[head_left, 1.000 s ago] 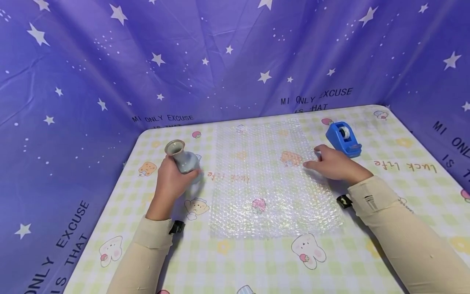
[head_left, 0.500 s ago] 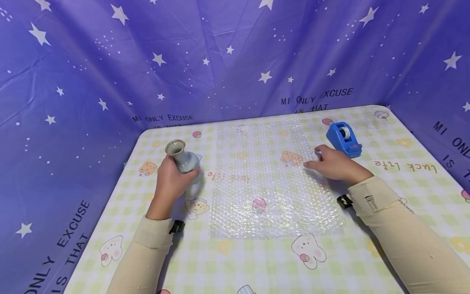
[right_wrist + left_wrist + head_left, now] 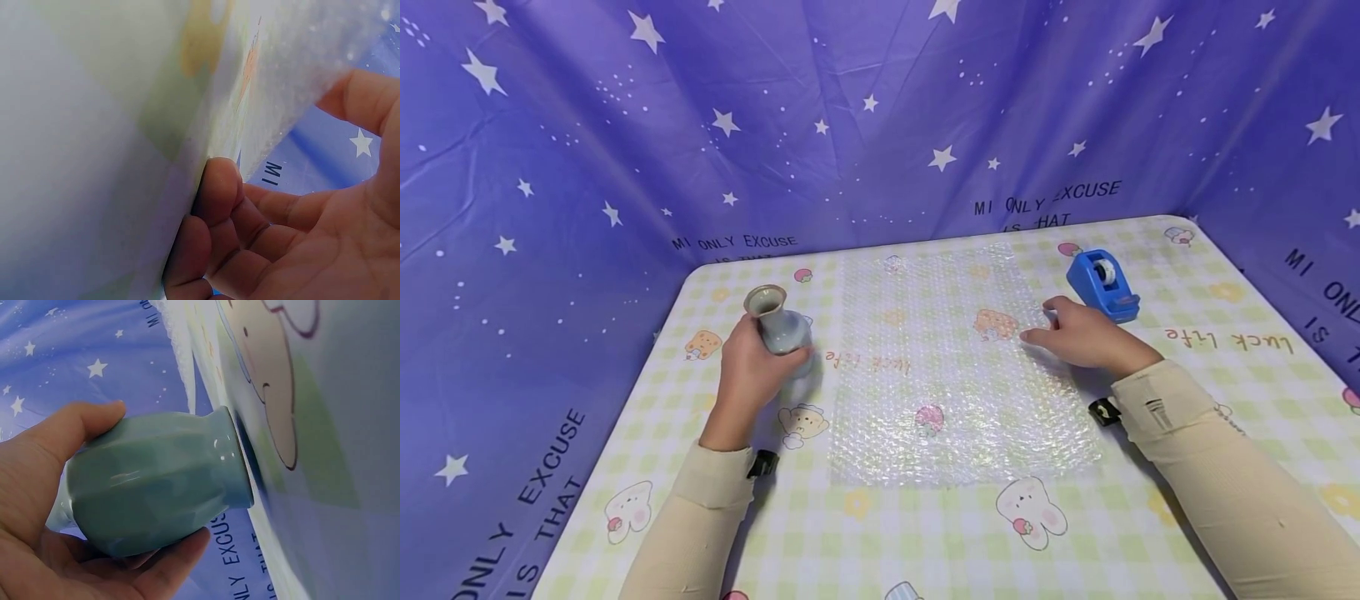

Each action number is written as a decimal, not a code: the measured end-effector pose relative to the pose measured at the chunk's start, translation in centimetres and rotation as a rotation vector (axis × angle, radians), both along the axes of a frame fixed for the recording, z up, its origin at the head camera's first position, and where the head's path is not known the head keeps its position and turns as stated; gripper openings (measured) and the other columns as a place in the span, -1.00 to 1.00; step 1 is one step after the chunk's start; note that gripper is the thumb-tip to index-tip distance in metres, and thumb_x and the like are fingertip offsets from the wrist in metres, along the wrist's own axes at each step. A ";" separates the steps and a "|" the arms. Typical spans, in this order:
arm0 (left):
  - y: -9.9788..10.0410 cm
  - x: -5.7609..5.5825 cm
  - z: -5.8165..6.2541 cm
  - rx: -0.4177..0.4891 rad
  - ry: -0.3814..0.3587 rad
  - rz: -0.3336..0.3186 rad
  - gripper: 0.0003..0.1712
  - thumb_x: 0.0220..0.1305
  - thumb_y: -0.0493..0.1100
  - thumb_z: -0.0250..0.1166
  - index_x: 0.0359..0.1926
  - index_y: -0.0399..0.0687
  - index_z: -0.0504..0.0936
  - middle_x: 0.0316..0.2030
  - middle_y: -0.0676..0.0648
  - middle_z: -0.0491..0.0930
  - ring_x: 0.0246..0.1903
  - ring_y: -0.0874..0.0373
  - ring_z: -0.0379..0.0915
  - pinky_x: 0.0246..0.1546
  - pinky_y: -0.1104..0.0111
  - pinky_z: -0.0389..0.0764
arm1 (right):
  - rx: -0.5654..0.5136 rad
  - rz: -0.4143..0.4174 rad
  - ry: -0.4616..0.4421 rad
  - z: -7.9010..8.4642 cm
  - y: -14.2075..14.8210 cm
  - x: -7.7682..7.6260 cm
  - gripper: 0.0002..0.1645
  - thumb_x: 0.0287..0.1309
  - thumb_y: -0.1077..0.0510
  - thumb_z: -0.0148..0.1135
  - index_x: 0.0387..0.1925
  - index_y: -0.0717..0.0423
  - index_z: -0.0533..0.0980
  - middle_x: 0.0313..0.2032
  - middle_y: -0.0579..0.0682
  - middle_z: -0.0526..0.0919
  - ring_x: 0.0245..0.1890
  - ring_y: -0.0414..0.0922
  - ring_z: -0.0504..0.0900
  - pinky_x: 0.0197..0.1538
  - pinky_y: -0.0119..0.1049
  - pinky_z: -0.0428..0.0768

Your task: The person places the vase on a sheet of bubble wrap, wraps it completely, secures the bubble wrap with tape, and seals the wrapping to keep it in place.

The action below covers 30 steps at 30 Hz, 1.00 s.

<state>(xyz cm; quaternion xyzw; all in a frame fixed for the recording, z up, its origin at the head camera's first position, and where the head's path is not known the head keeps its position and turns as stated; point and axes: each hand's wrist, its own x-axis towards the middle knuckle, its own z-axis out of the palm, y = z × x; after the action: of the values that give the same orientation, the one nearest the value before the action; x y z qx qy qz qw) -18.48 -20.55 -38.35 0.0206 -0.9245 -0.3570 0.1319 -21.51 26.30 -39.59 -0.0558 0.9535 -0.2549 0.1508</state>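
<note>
A pale grey-blue ceramic vase (image 3: 787, 335) with a narrow neck and flared mouth is in my left hand (image 3: 747, 375), at the left of the table. Thumb and fingers wrap round its body; in the left wrist view the foot of the vase (image 3: 150, 478) is close over the tabletop. A sheet of clear bubble wrap (image 3: 917, 375) lies flat in the middle. My right hand (image 3: 1078, 333) rests at its right edge, thumb and fingers apart. In the right wrist view the thumb is at the bubble wrap (image 3: 294, 75) and bent fingertips touch the table.
A blue tape dispenser (image 3: 1105, 296) with a roll of tape stands at the back right, just beyond my right hand. The table (image 3: 940, 542) has a green checked cartoon cover. Purple star-patterned curtains (image 3: 880, 150) enclose its back and sides.
The vase has shifted slightly to the right in my left hand's grip, its mouth moving with it. My right hand, the bubble wrap and the tape dispenser have stayed put.
</note>
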 end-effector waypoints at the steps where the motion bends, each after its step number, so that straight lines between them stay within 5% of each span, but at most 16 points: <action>1: 0.0 0.0 0.0 -0.005 0.005 -0.002 -0.01 -0.08 0.06 0.64 0.33 -0.20 0.40 0.17 -0.28 0.59 0.13 -0.23 0.55 0.17 -0.09 0.53 | 0.000 -0.001 0.000 0.0 0.0 0.0 0.20 0.32 -0.45 0.10 0.50 0.46 0.08 0.13 0.38 0.54 0.06 0.20 0.54 0.12 0.23 0.53; 13: 1.0 0.5 0.2 -0.095 0.031 -0.033 0.01 -0.08 0.11 0.60 0.33 -0.27 0.41 0.10 -0.26 0.57 0.06 -0.22 0.54 0.07 -0.11 0.54 | -0.025 0.000 0.006 0.0 0.1 0.3 0.14 0.35 -0.39 0.13 0.48 0.47 0.10 -0.04 0.21 0.50 -0.07 0.11 0.51 -0.05 0.00 0.50; 20: 1.8 0.8 1.1 -0.075 0.060 -0.047 -0.01 -0.07 0.11 0.59 0.34 -0.19 0.42 0.12 -0.22 0.57 0.07 -0.18 0.54 0.06 -0.11 0.55 | -0.018 0.002 0.009 -0.2 -0.1 0.2 0.12 0.36 -0.37 0.13 0.48 0.46 0.11 0.10 0.34 0.54 0.03 0.18 0.52 0.10 0.19 0.53; 30: 3.2 0.3 2.5 -0.094 0.157 -0.092 -0.04 -0.16 0.06 0.62 0.32 -0.10 0.51 0.08 -0.18 0.60 0.02 -0.12 0.55 0.03 -0.09 0.55 | -0.020 -0.005 0.004 0.0 0.1 0.1 0.15 0.34 -0.40 0.12 0.48 0.46 0.10 0.10 0.34 0.53 0.03 0.19 0.52 0.10 0.20 0.53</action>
<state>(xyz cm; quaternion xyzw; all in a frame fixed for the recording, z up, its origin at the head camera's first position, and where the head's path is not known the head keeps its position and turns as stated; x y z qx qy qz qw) -18.15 -17.38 -35.83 -0.0564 -0.9271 -0.3193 0.1881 -21.41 26.36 -39.57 -0.0554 0.9513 -0.2648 0.1479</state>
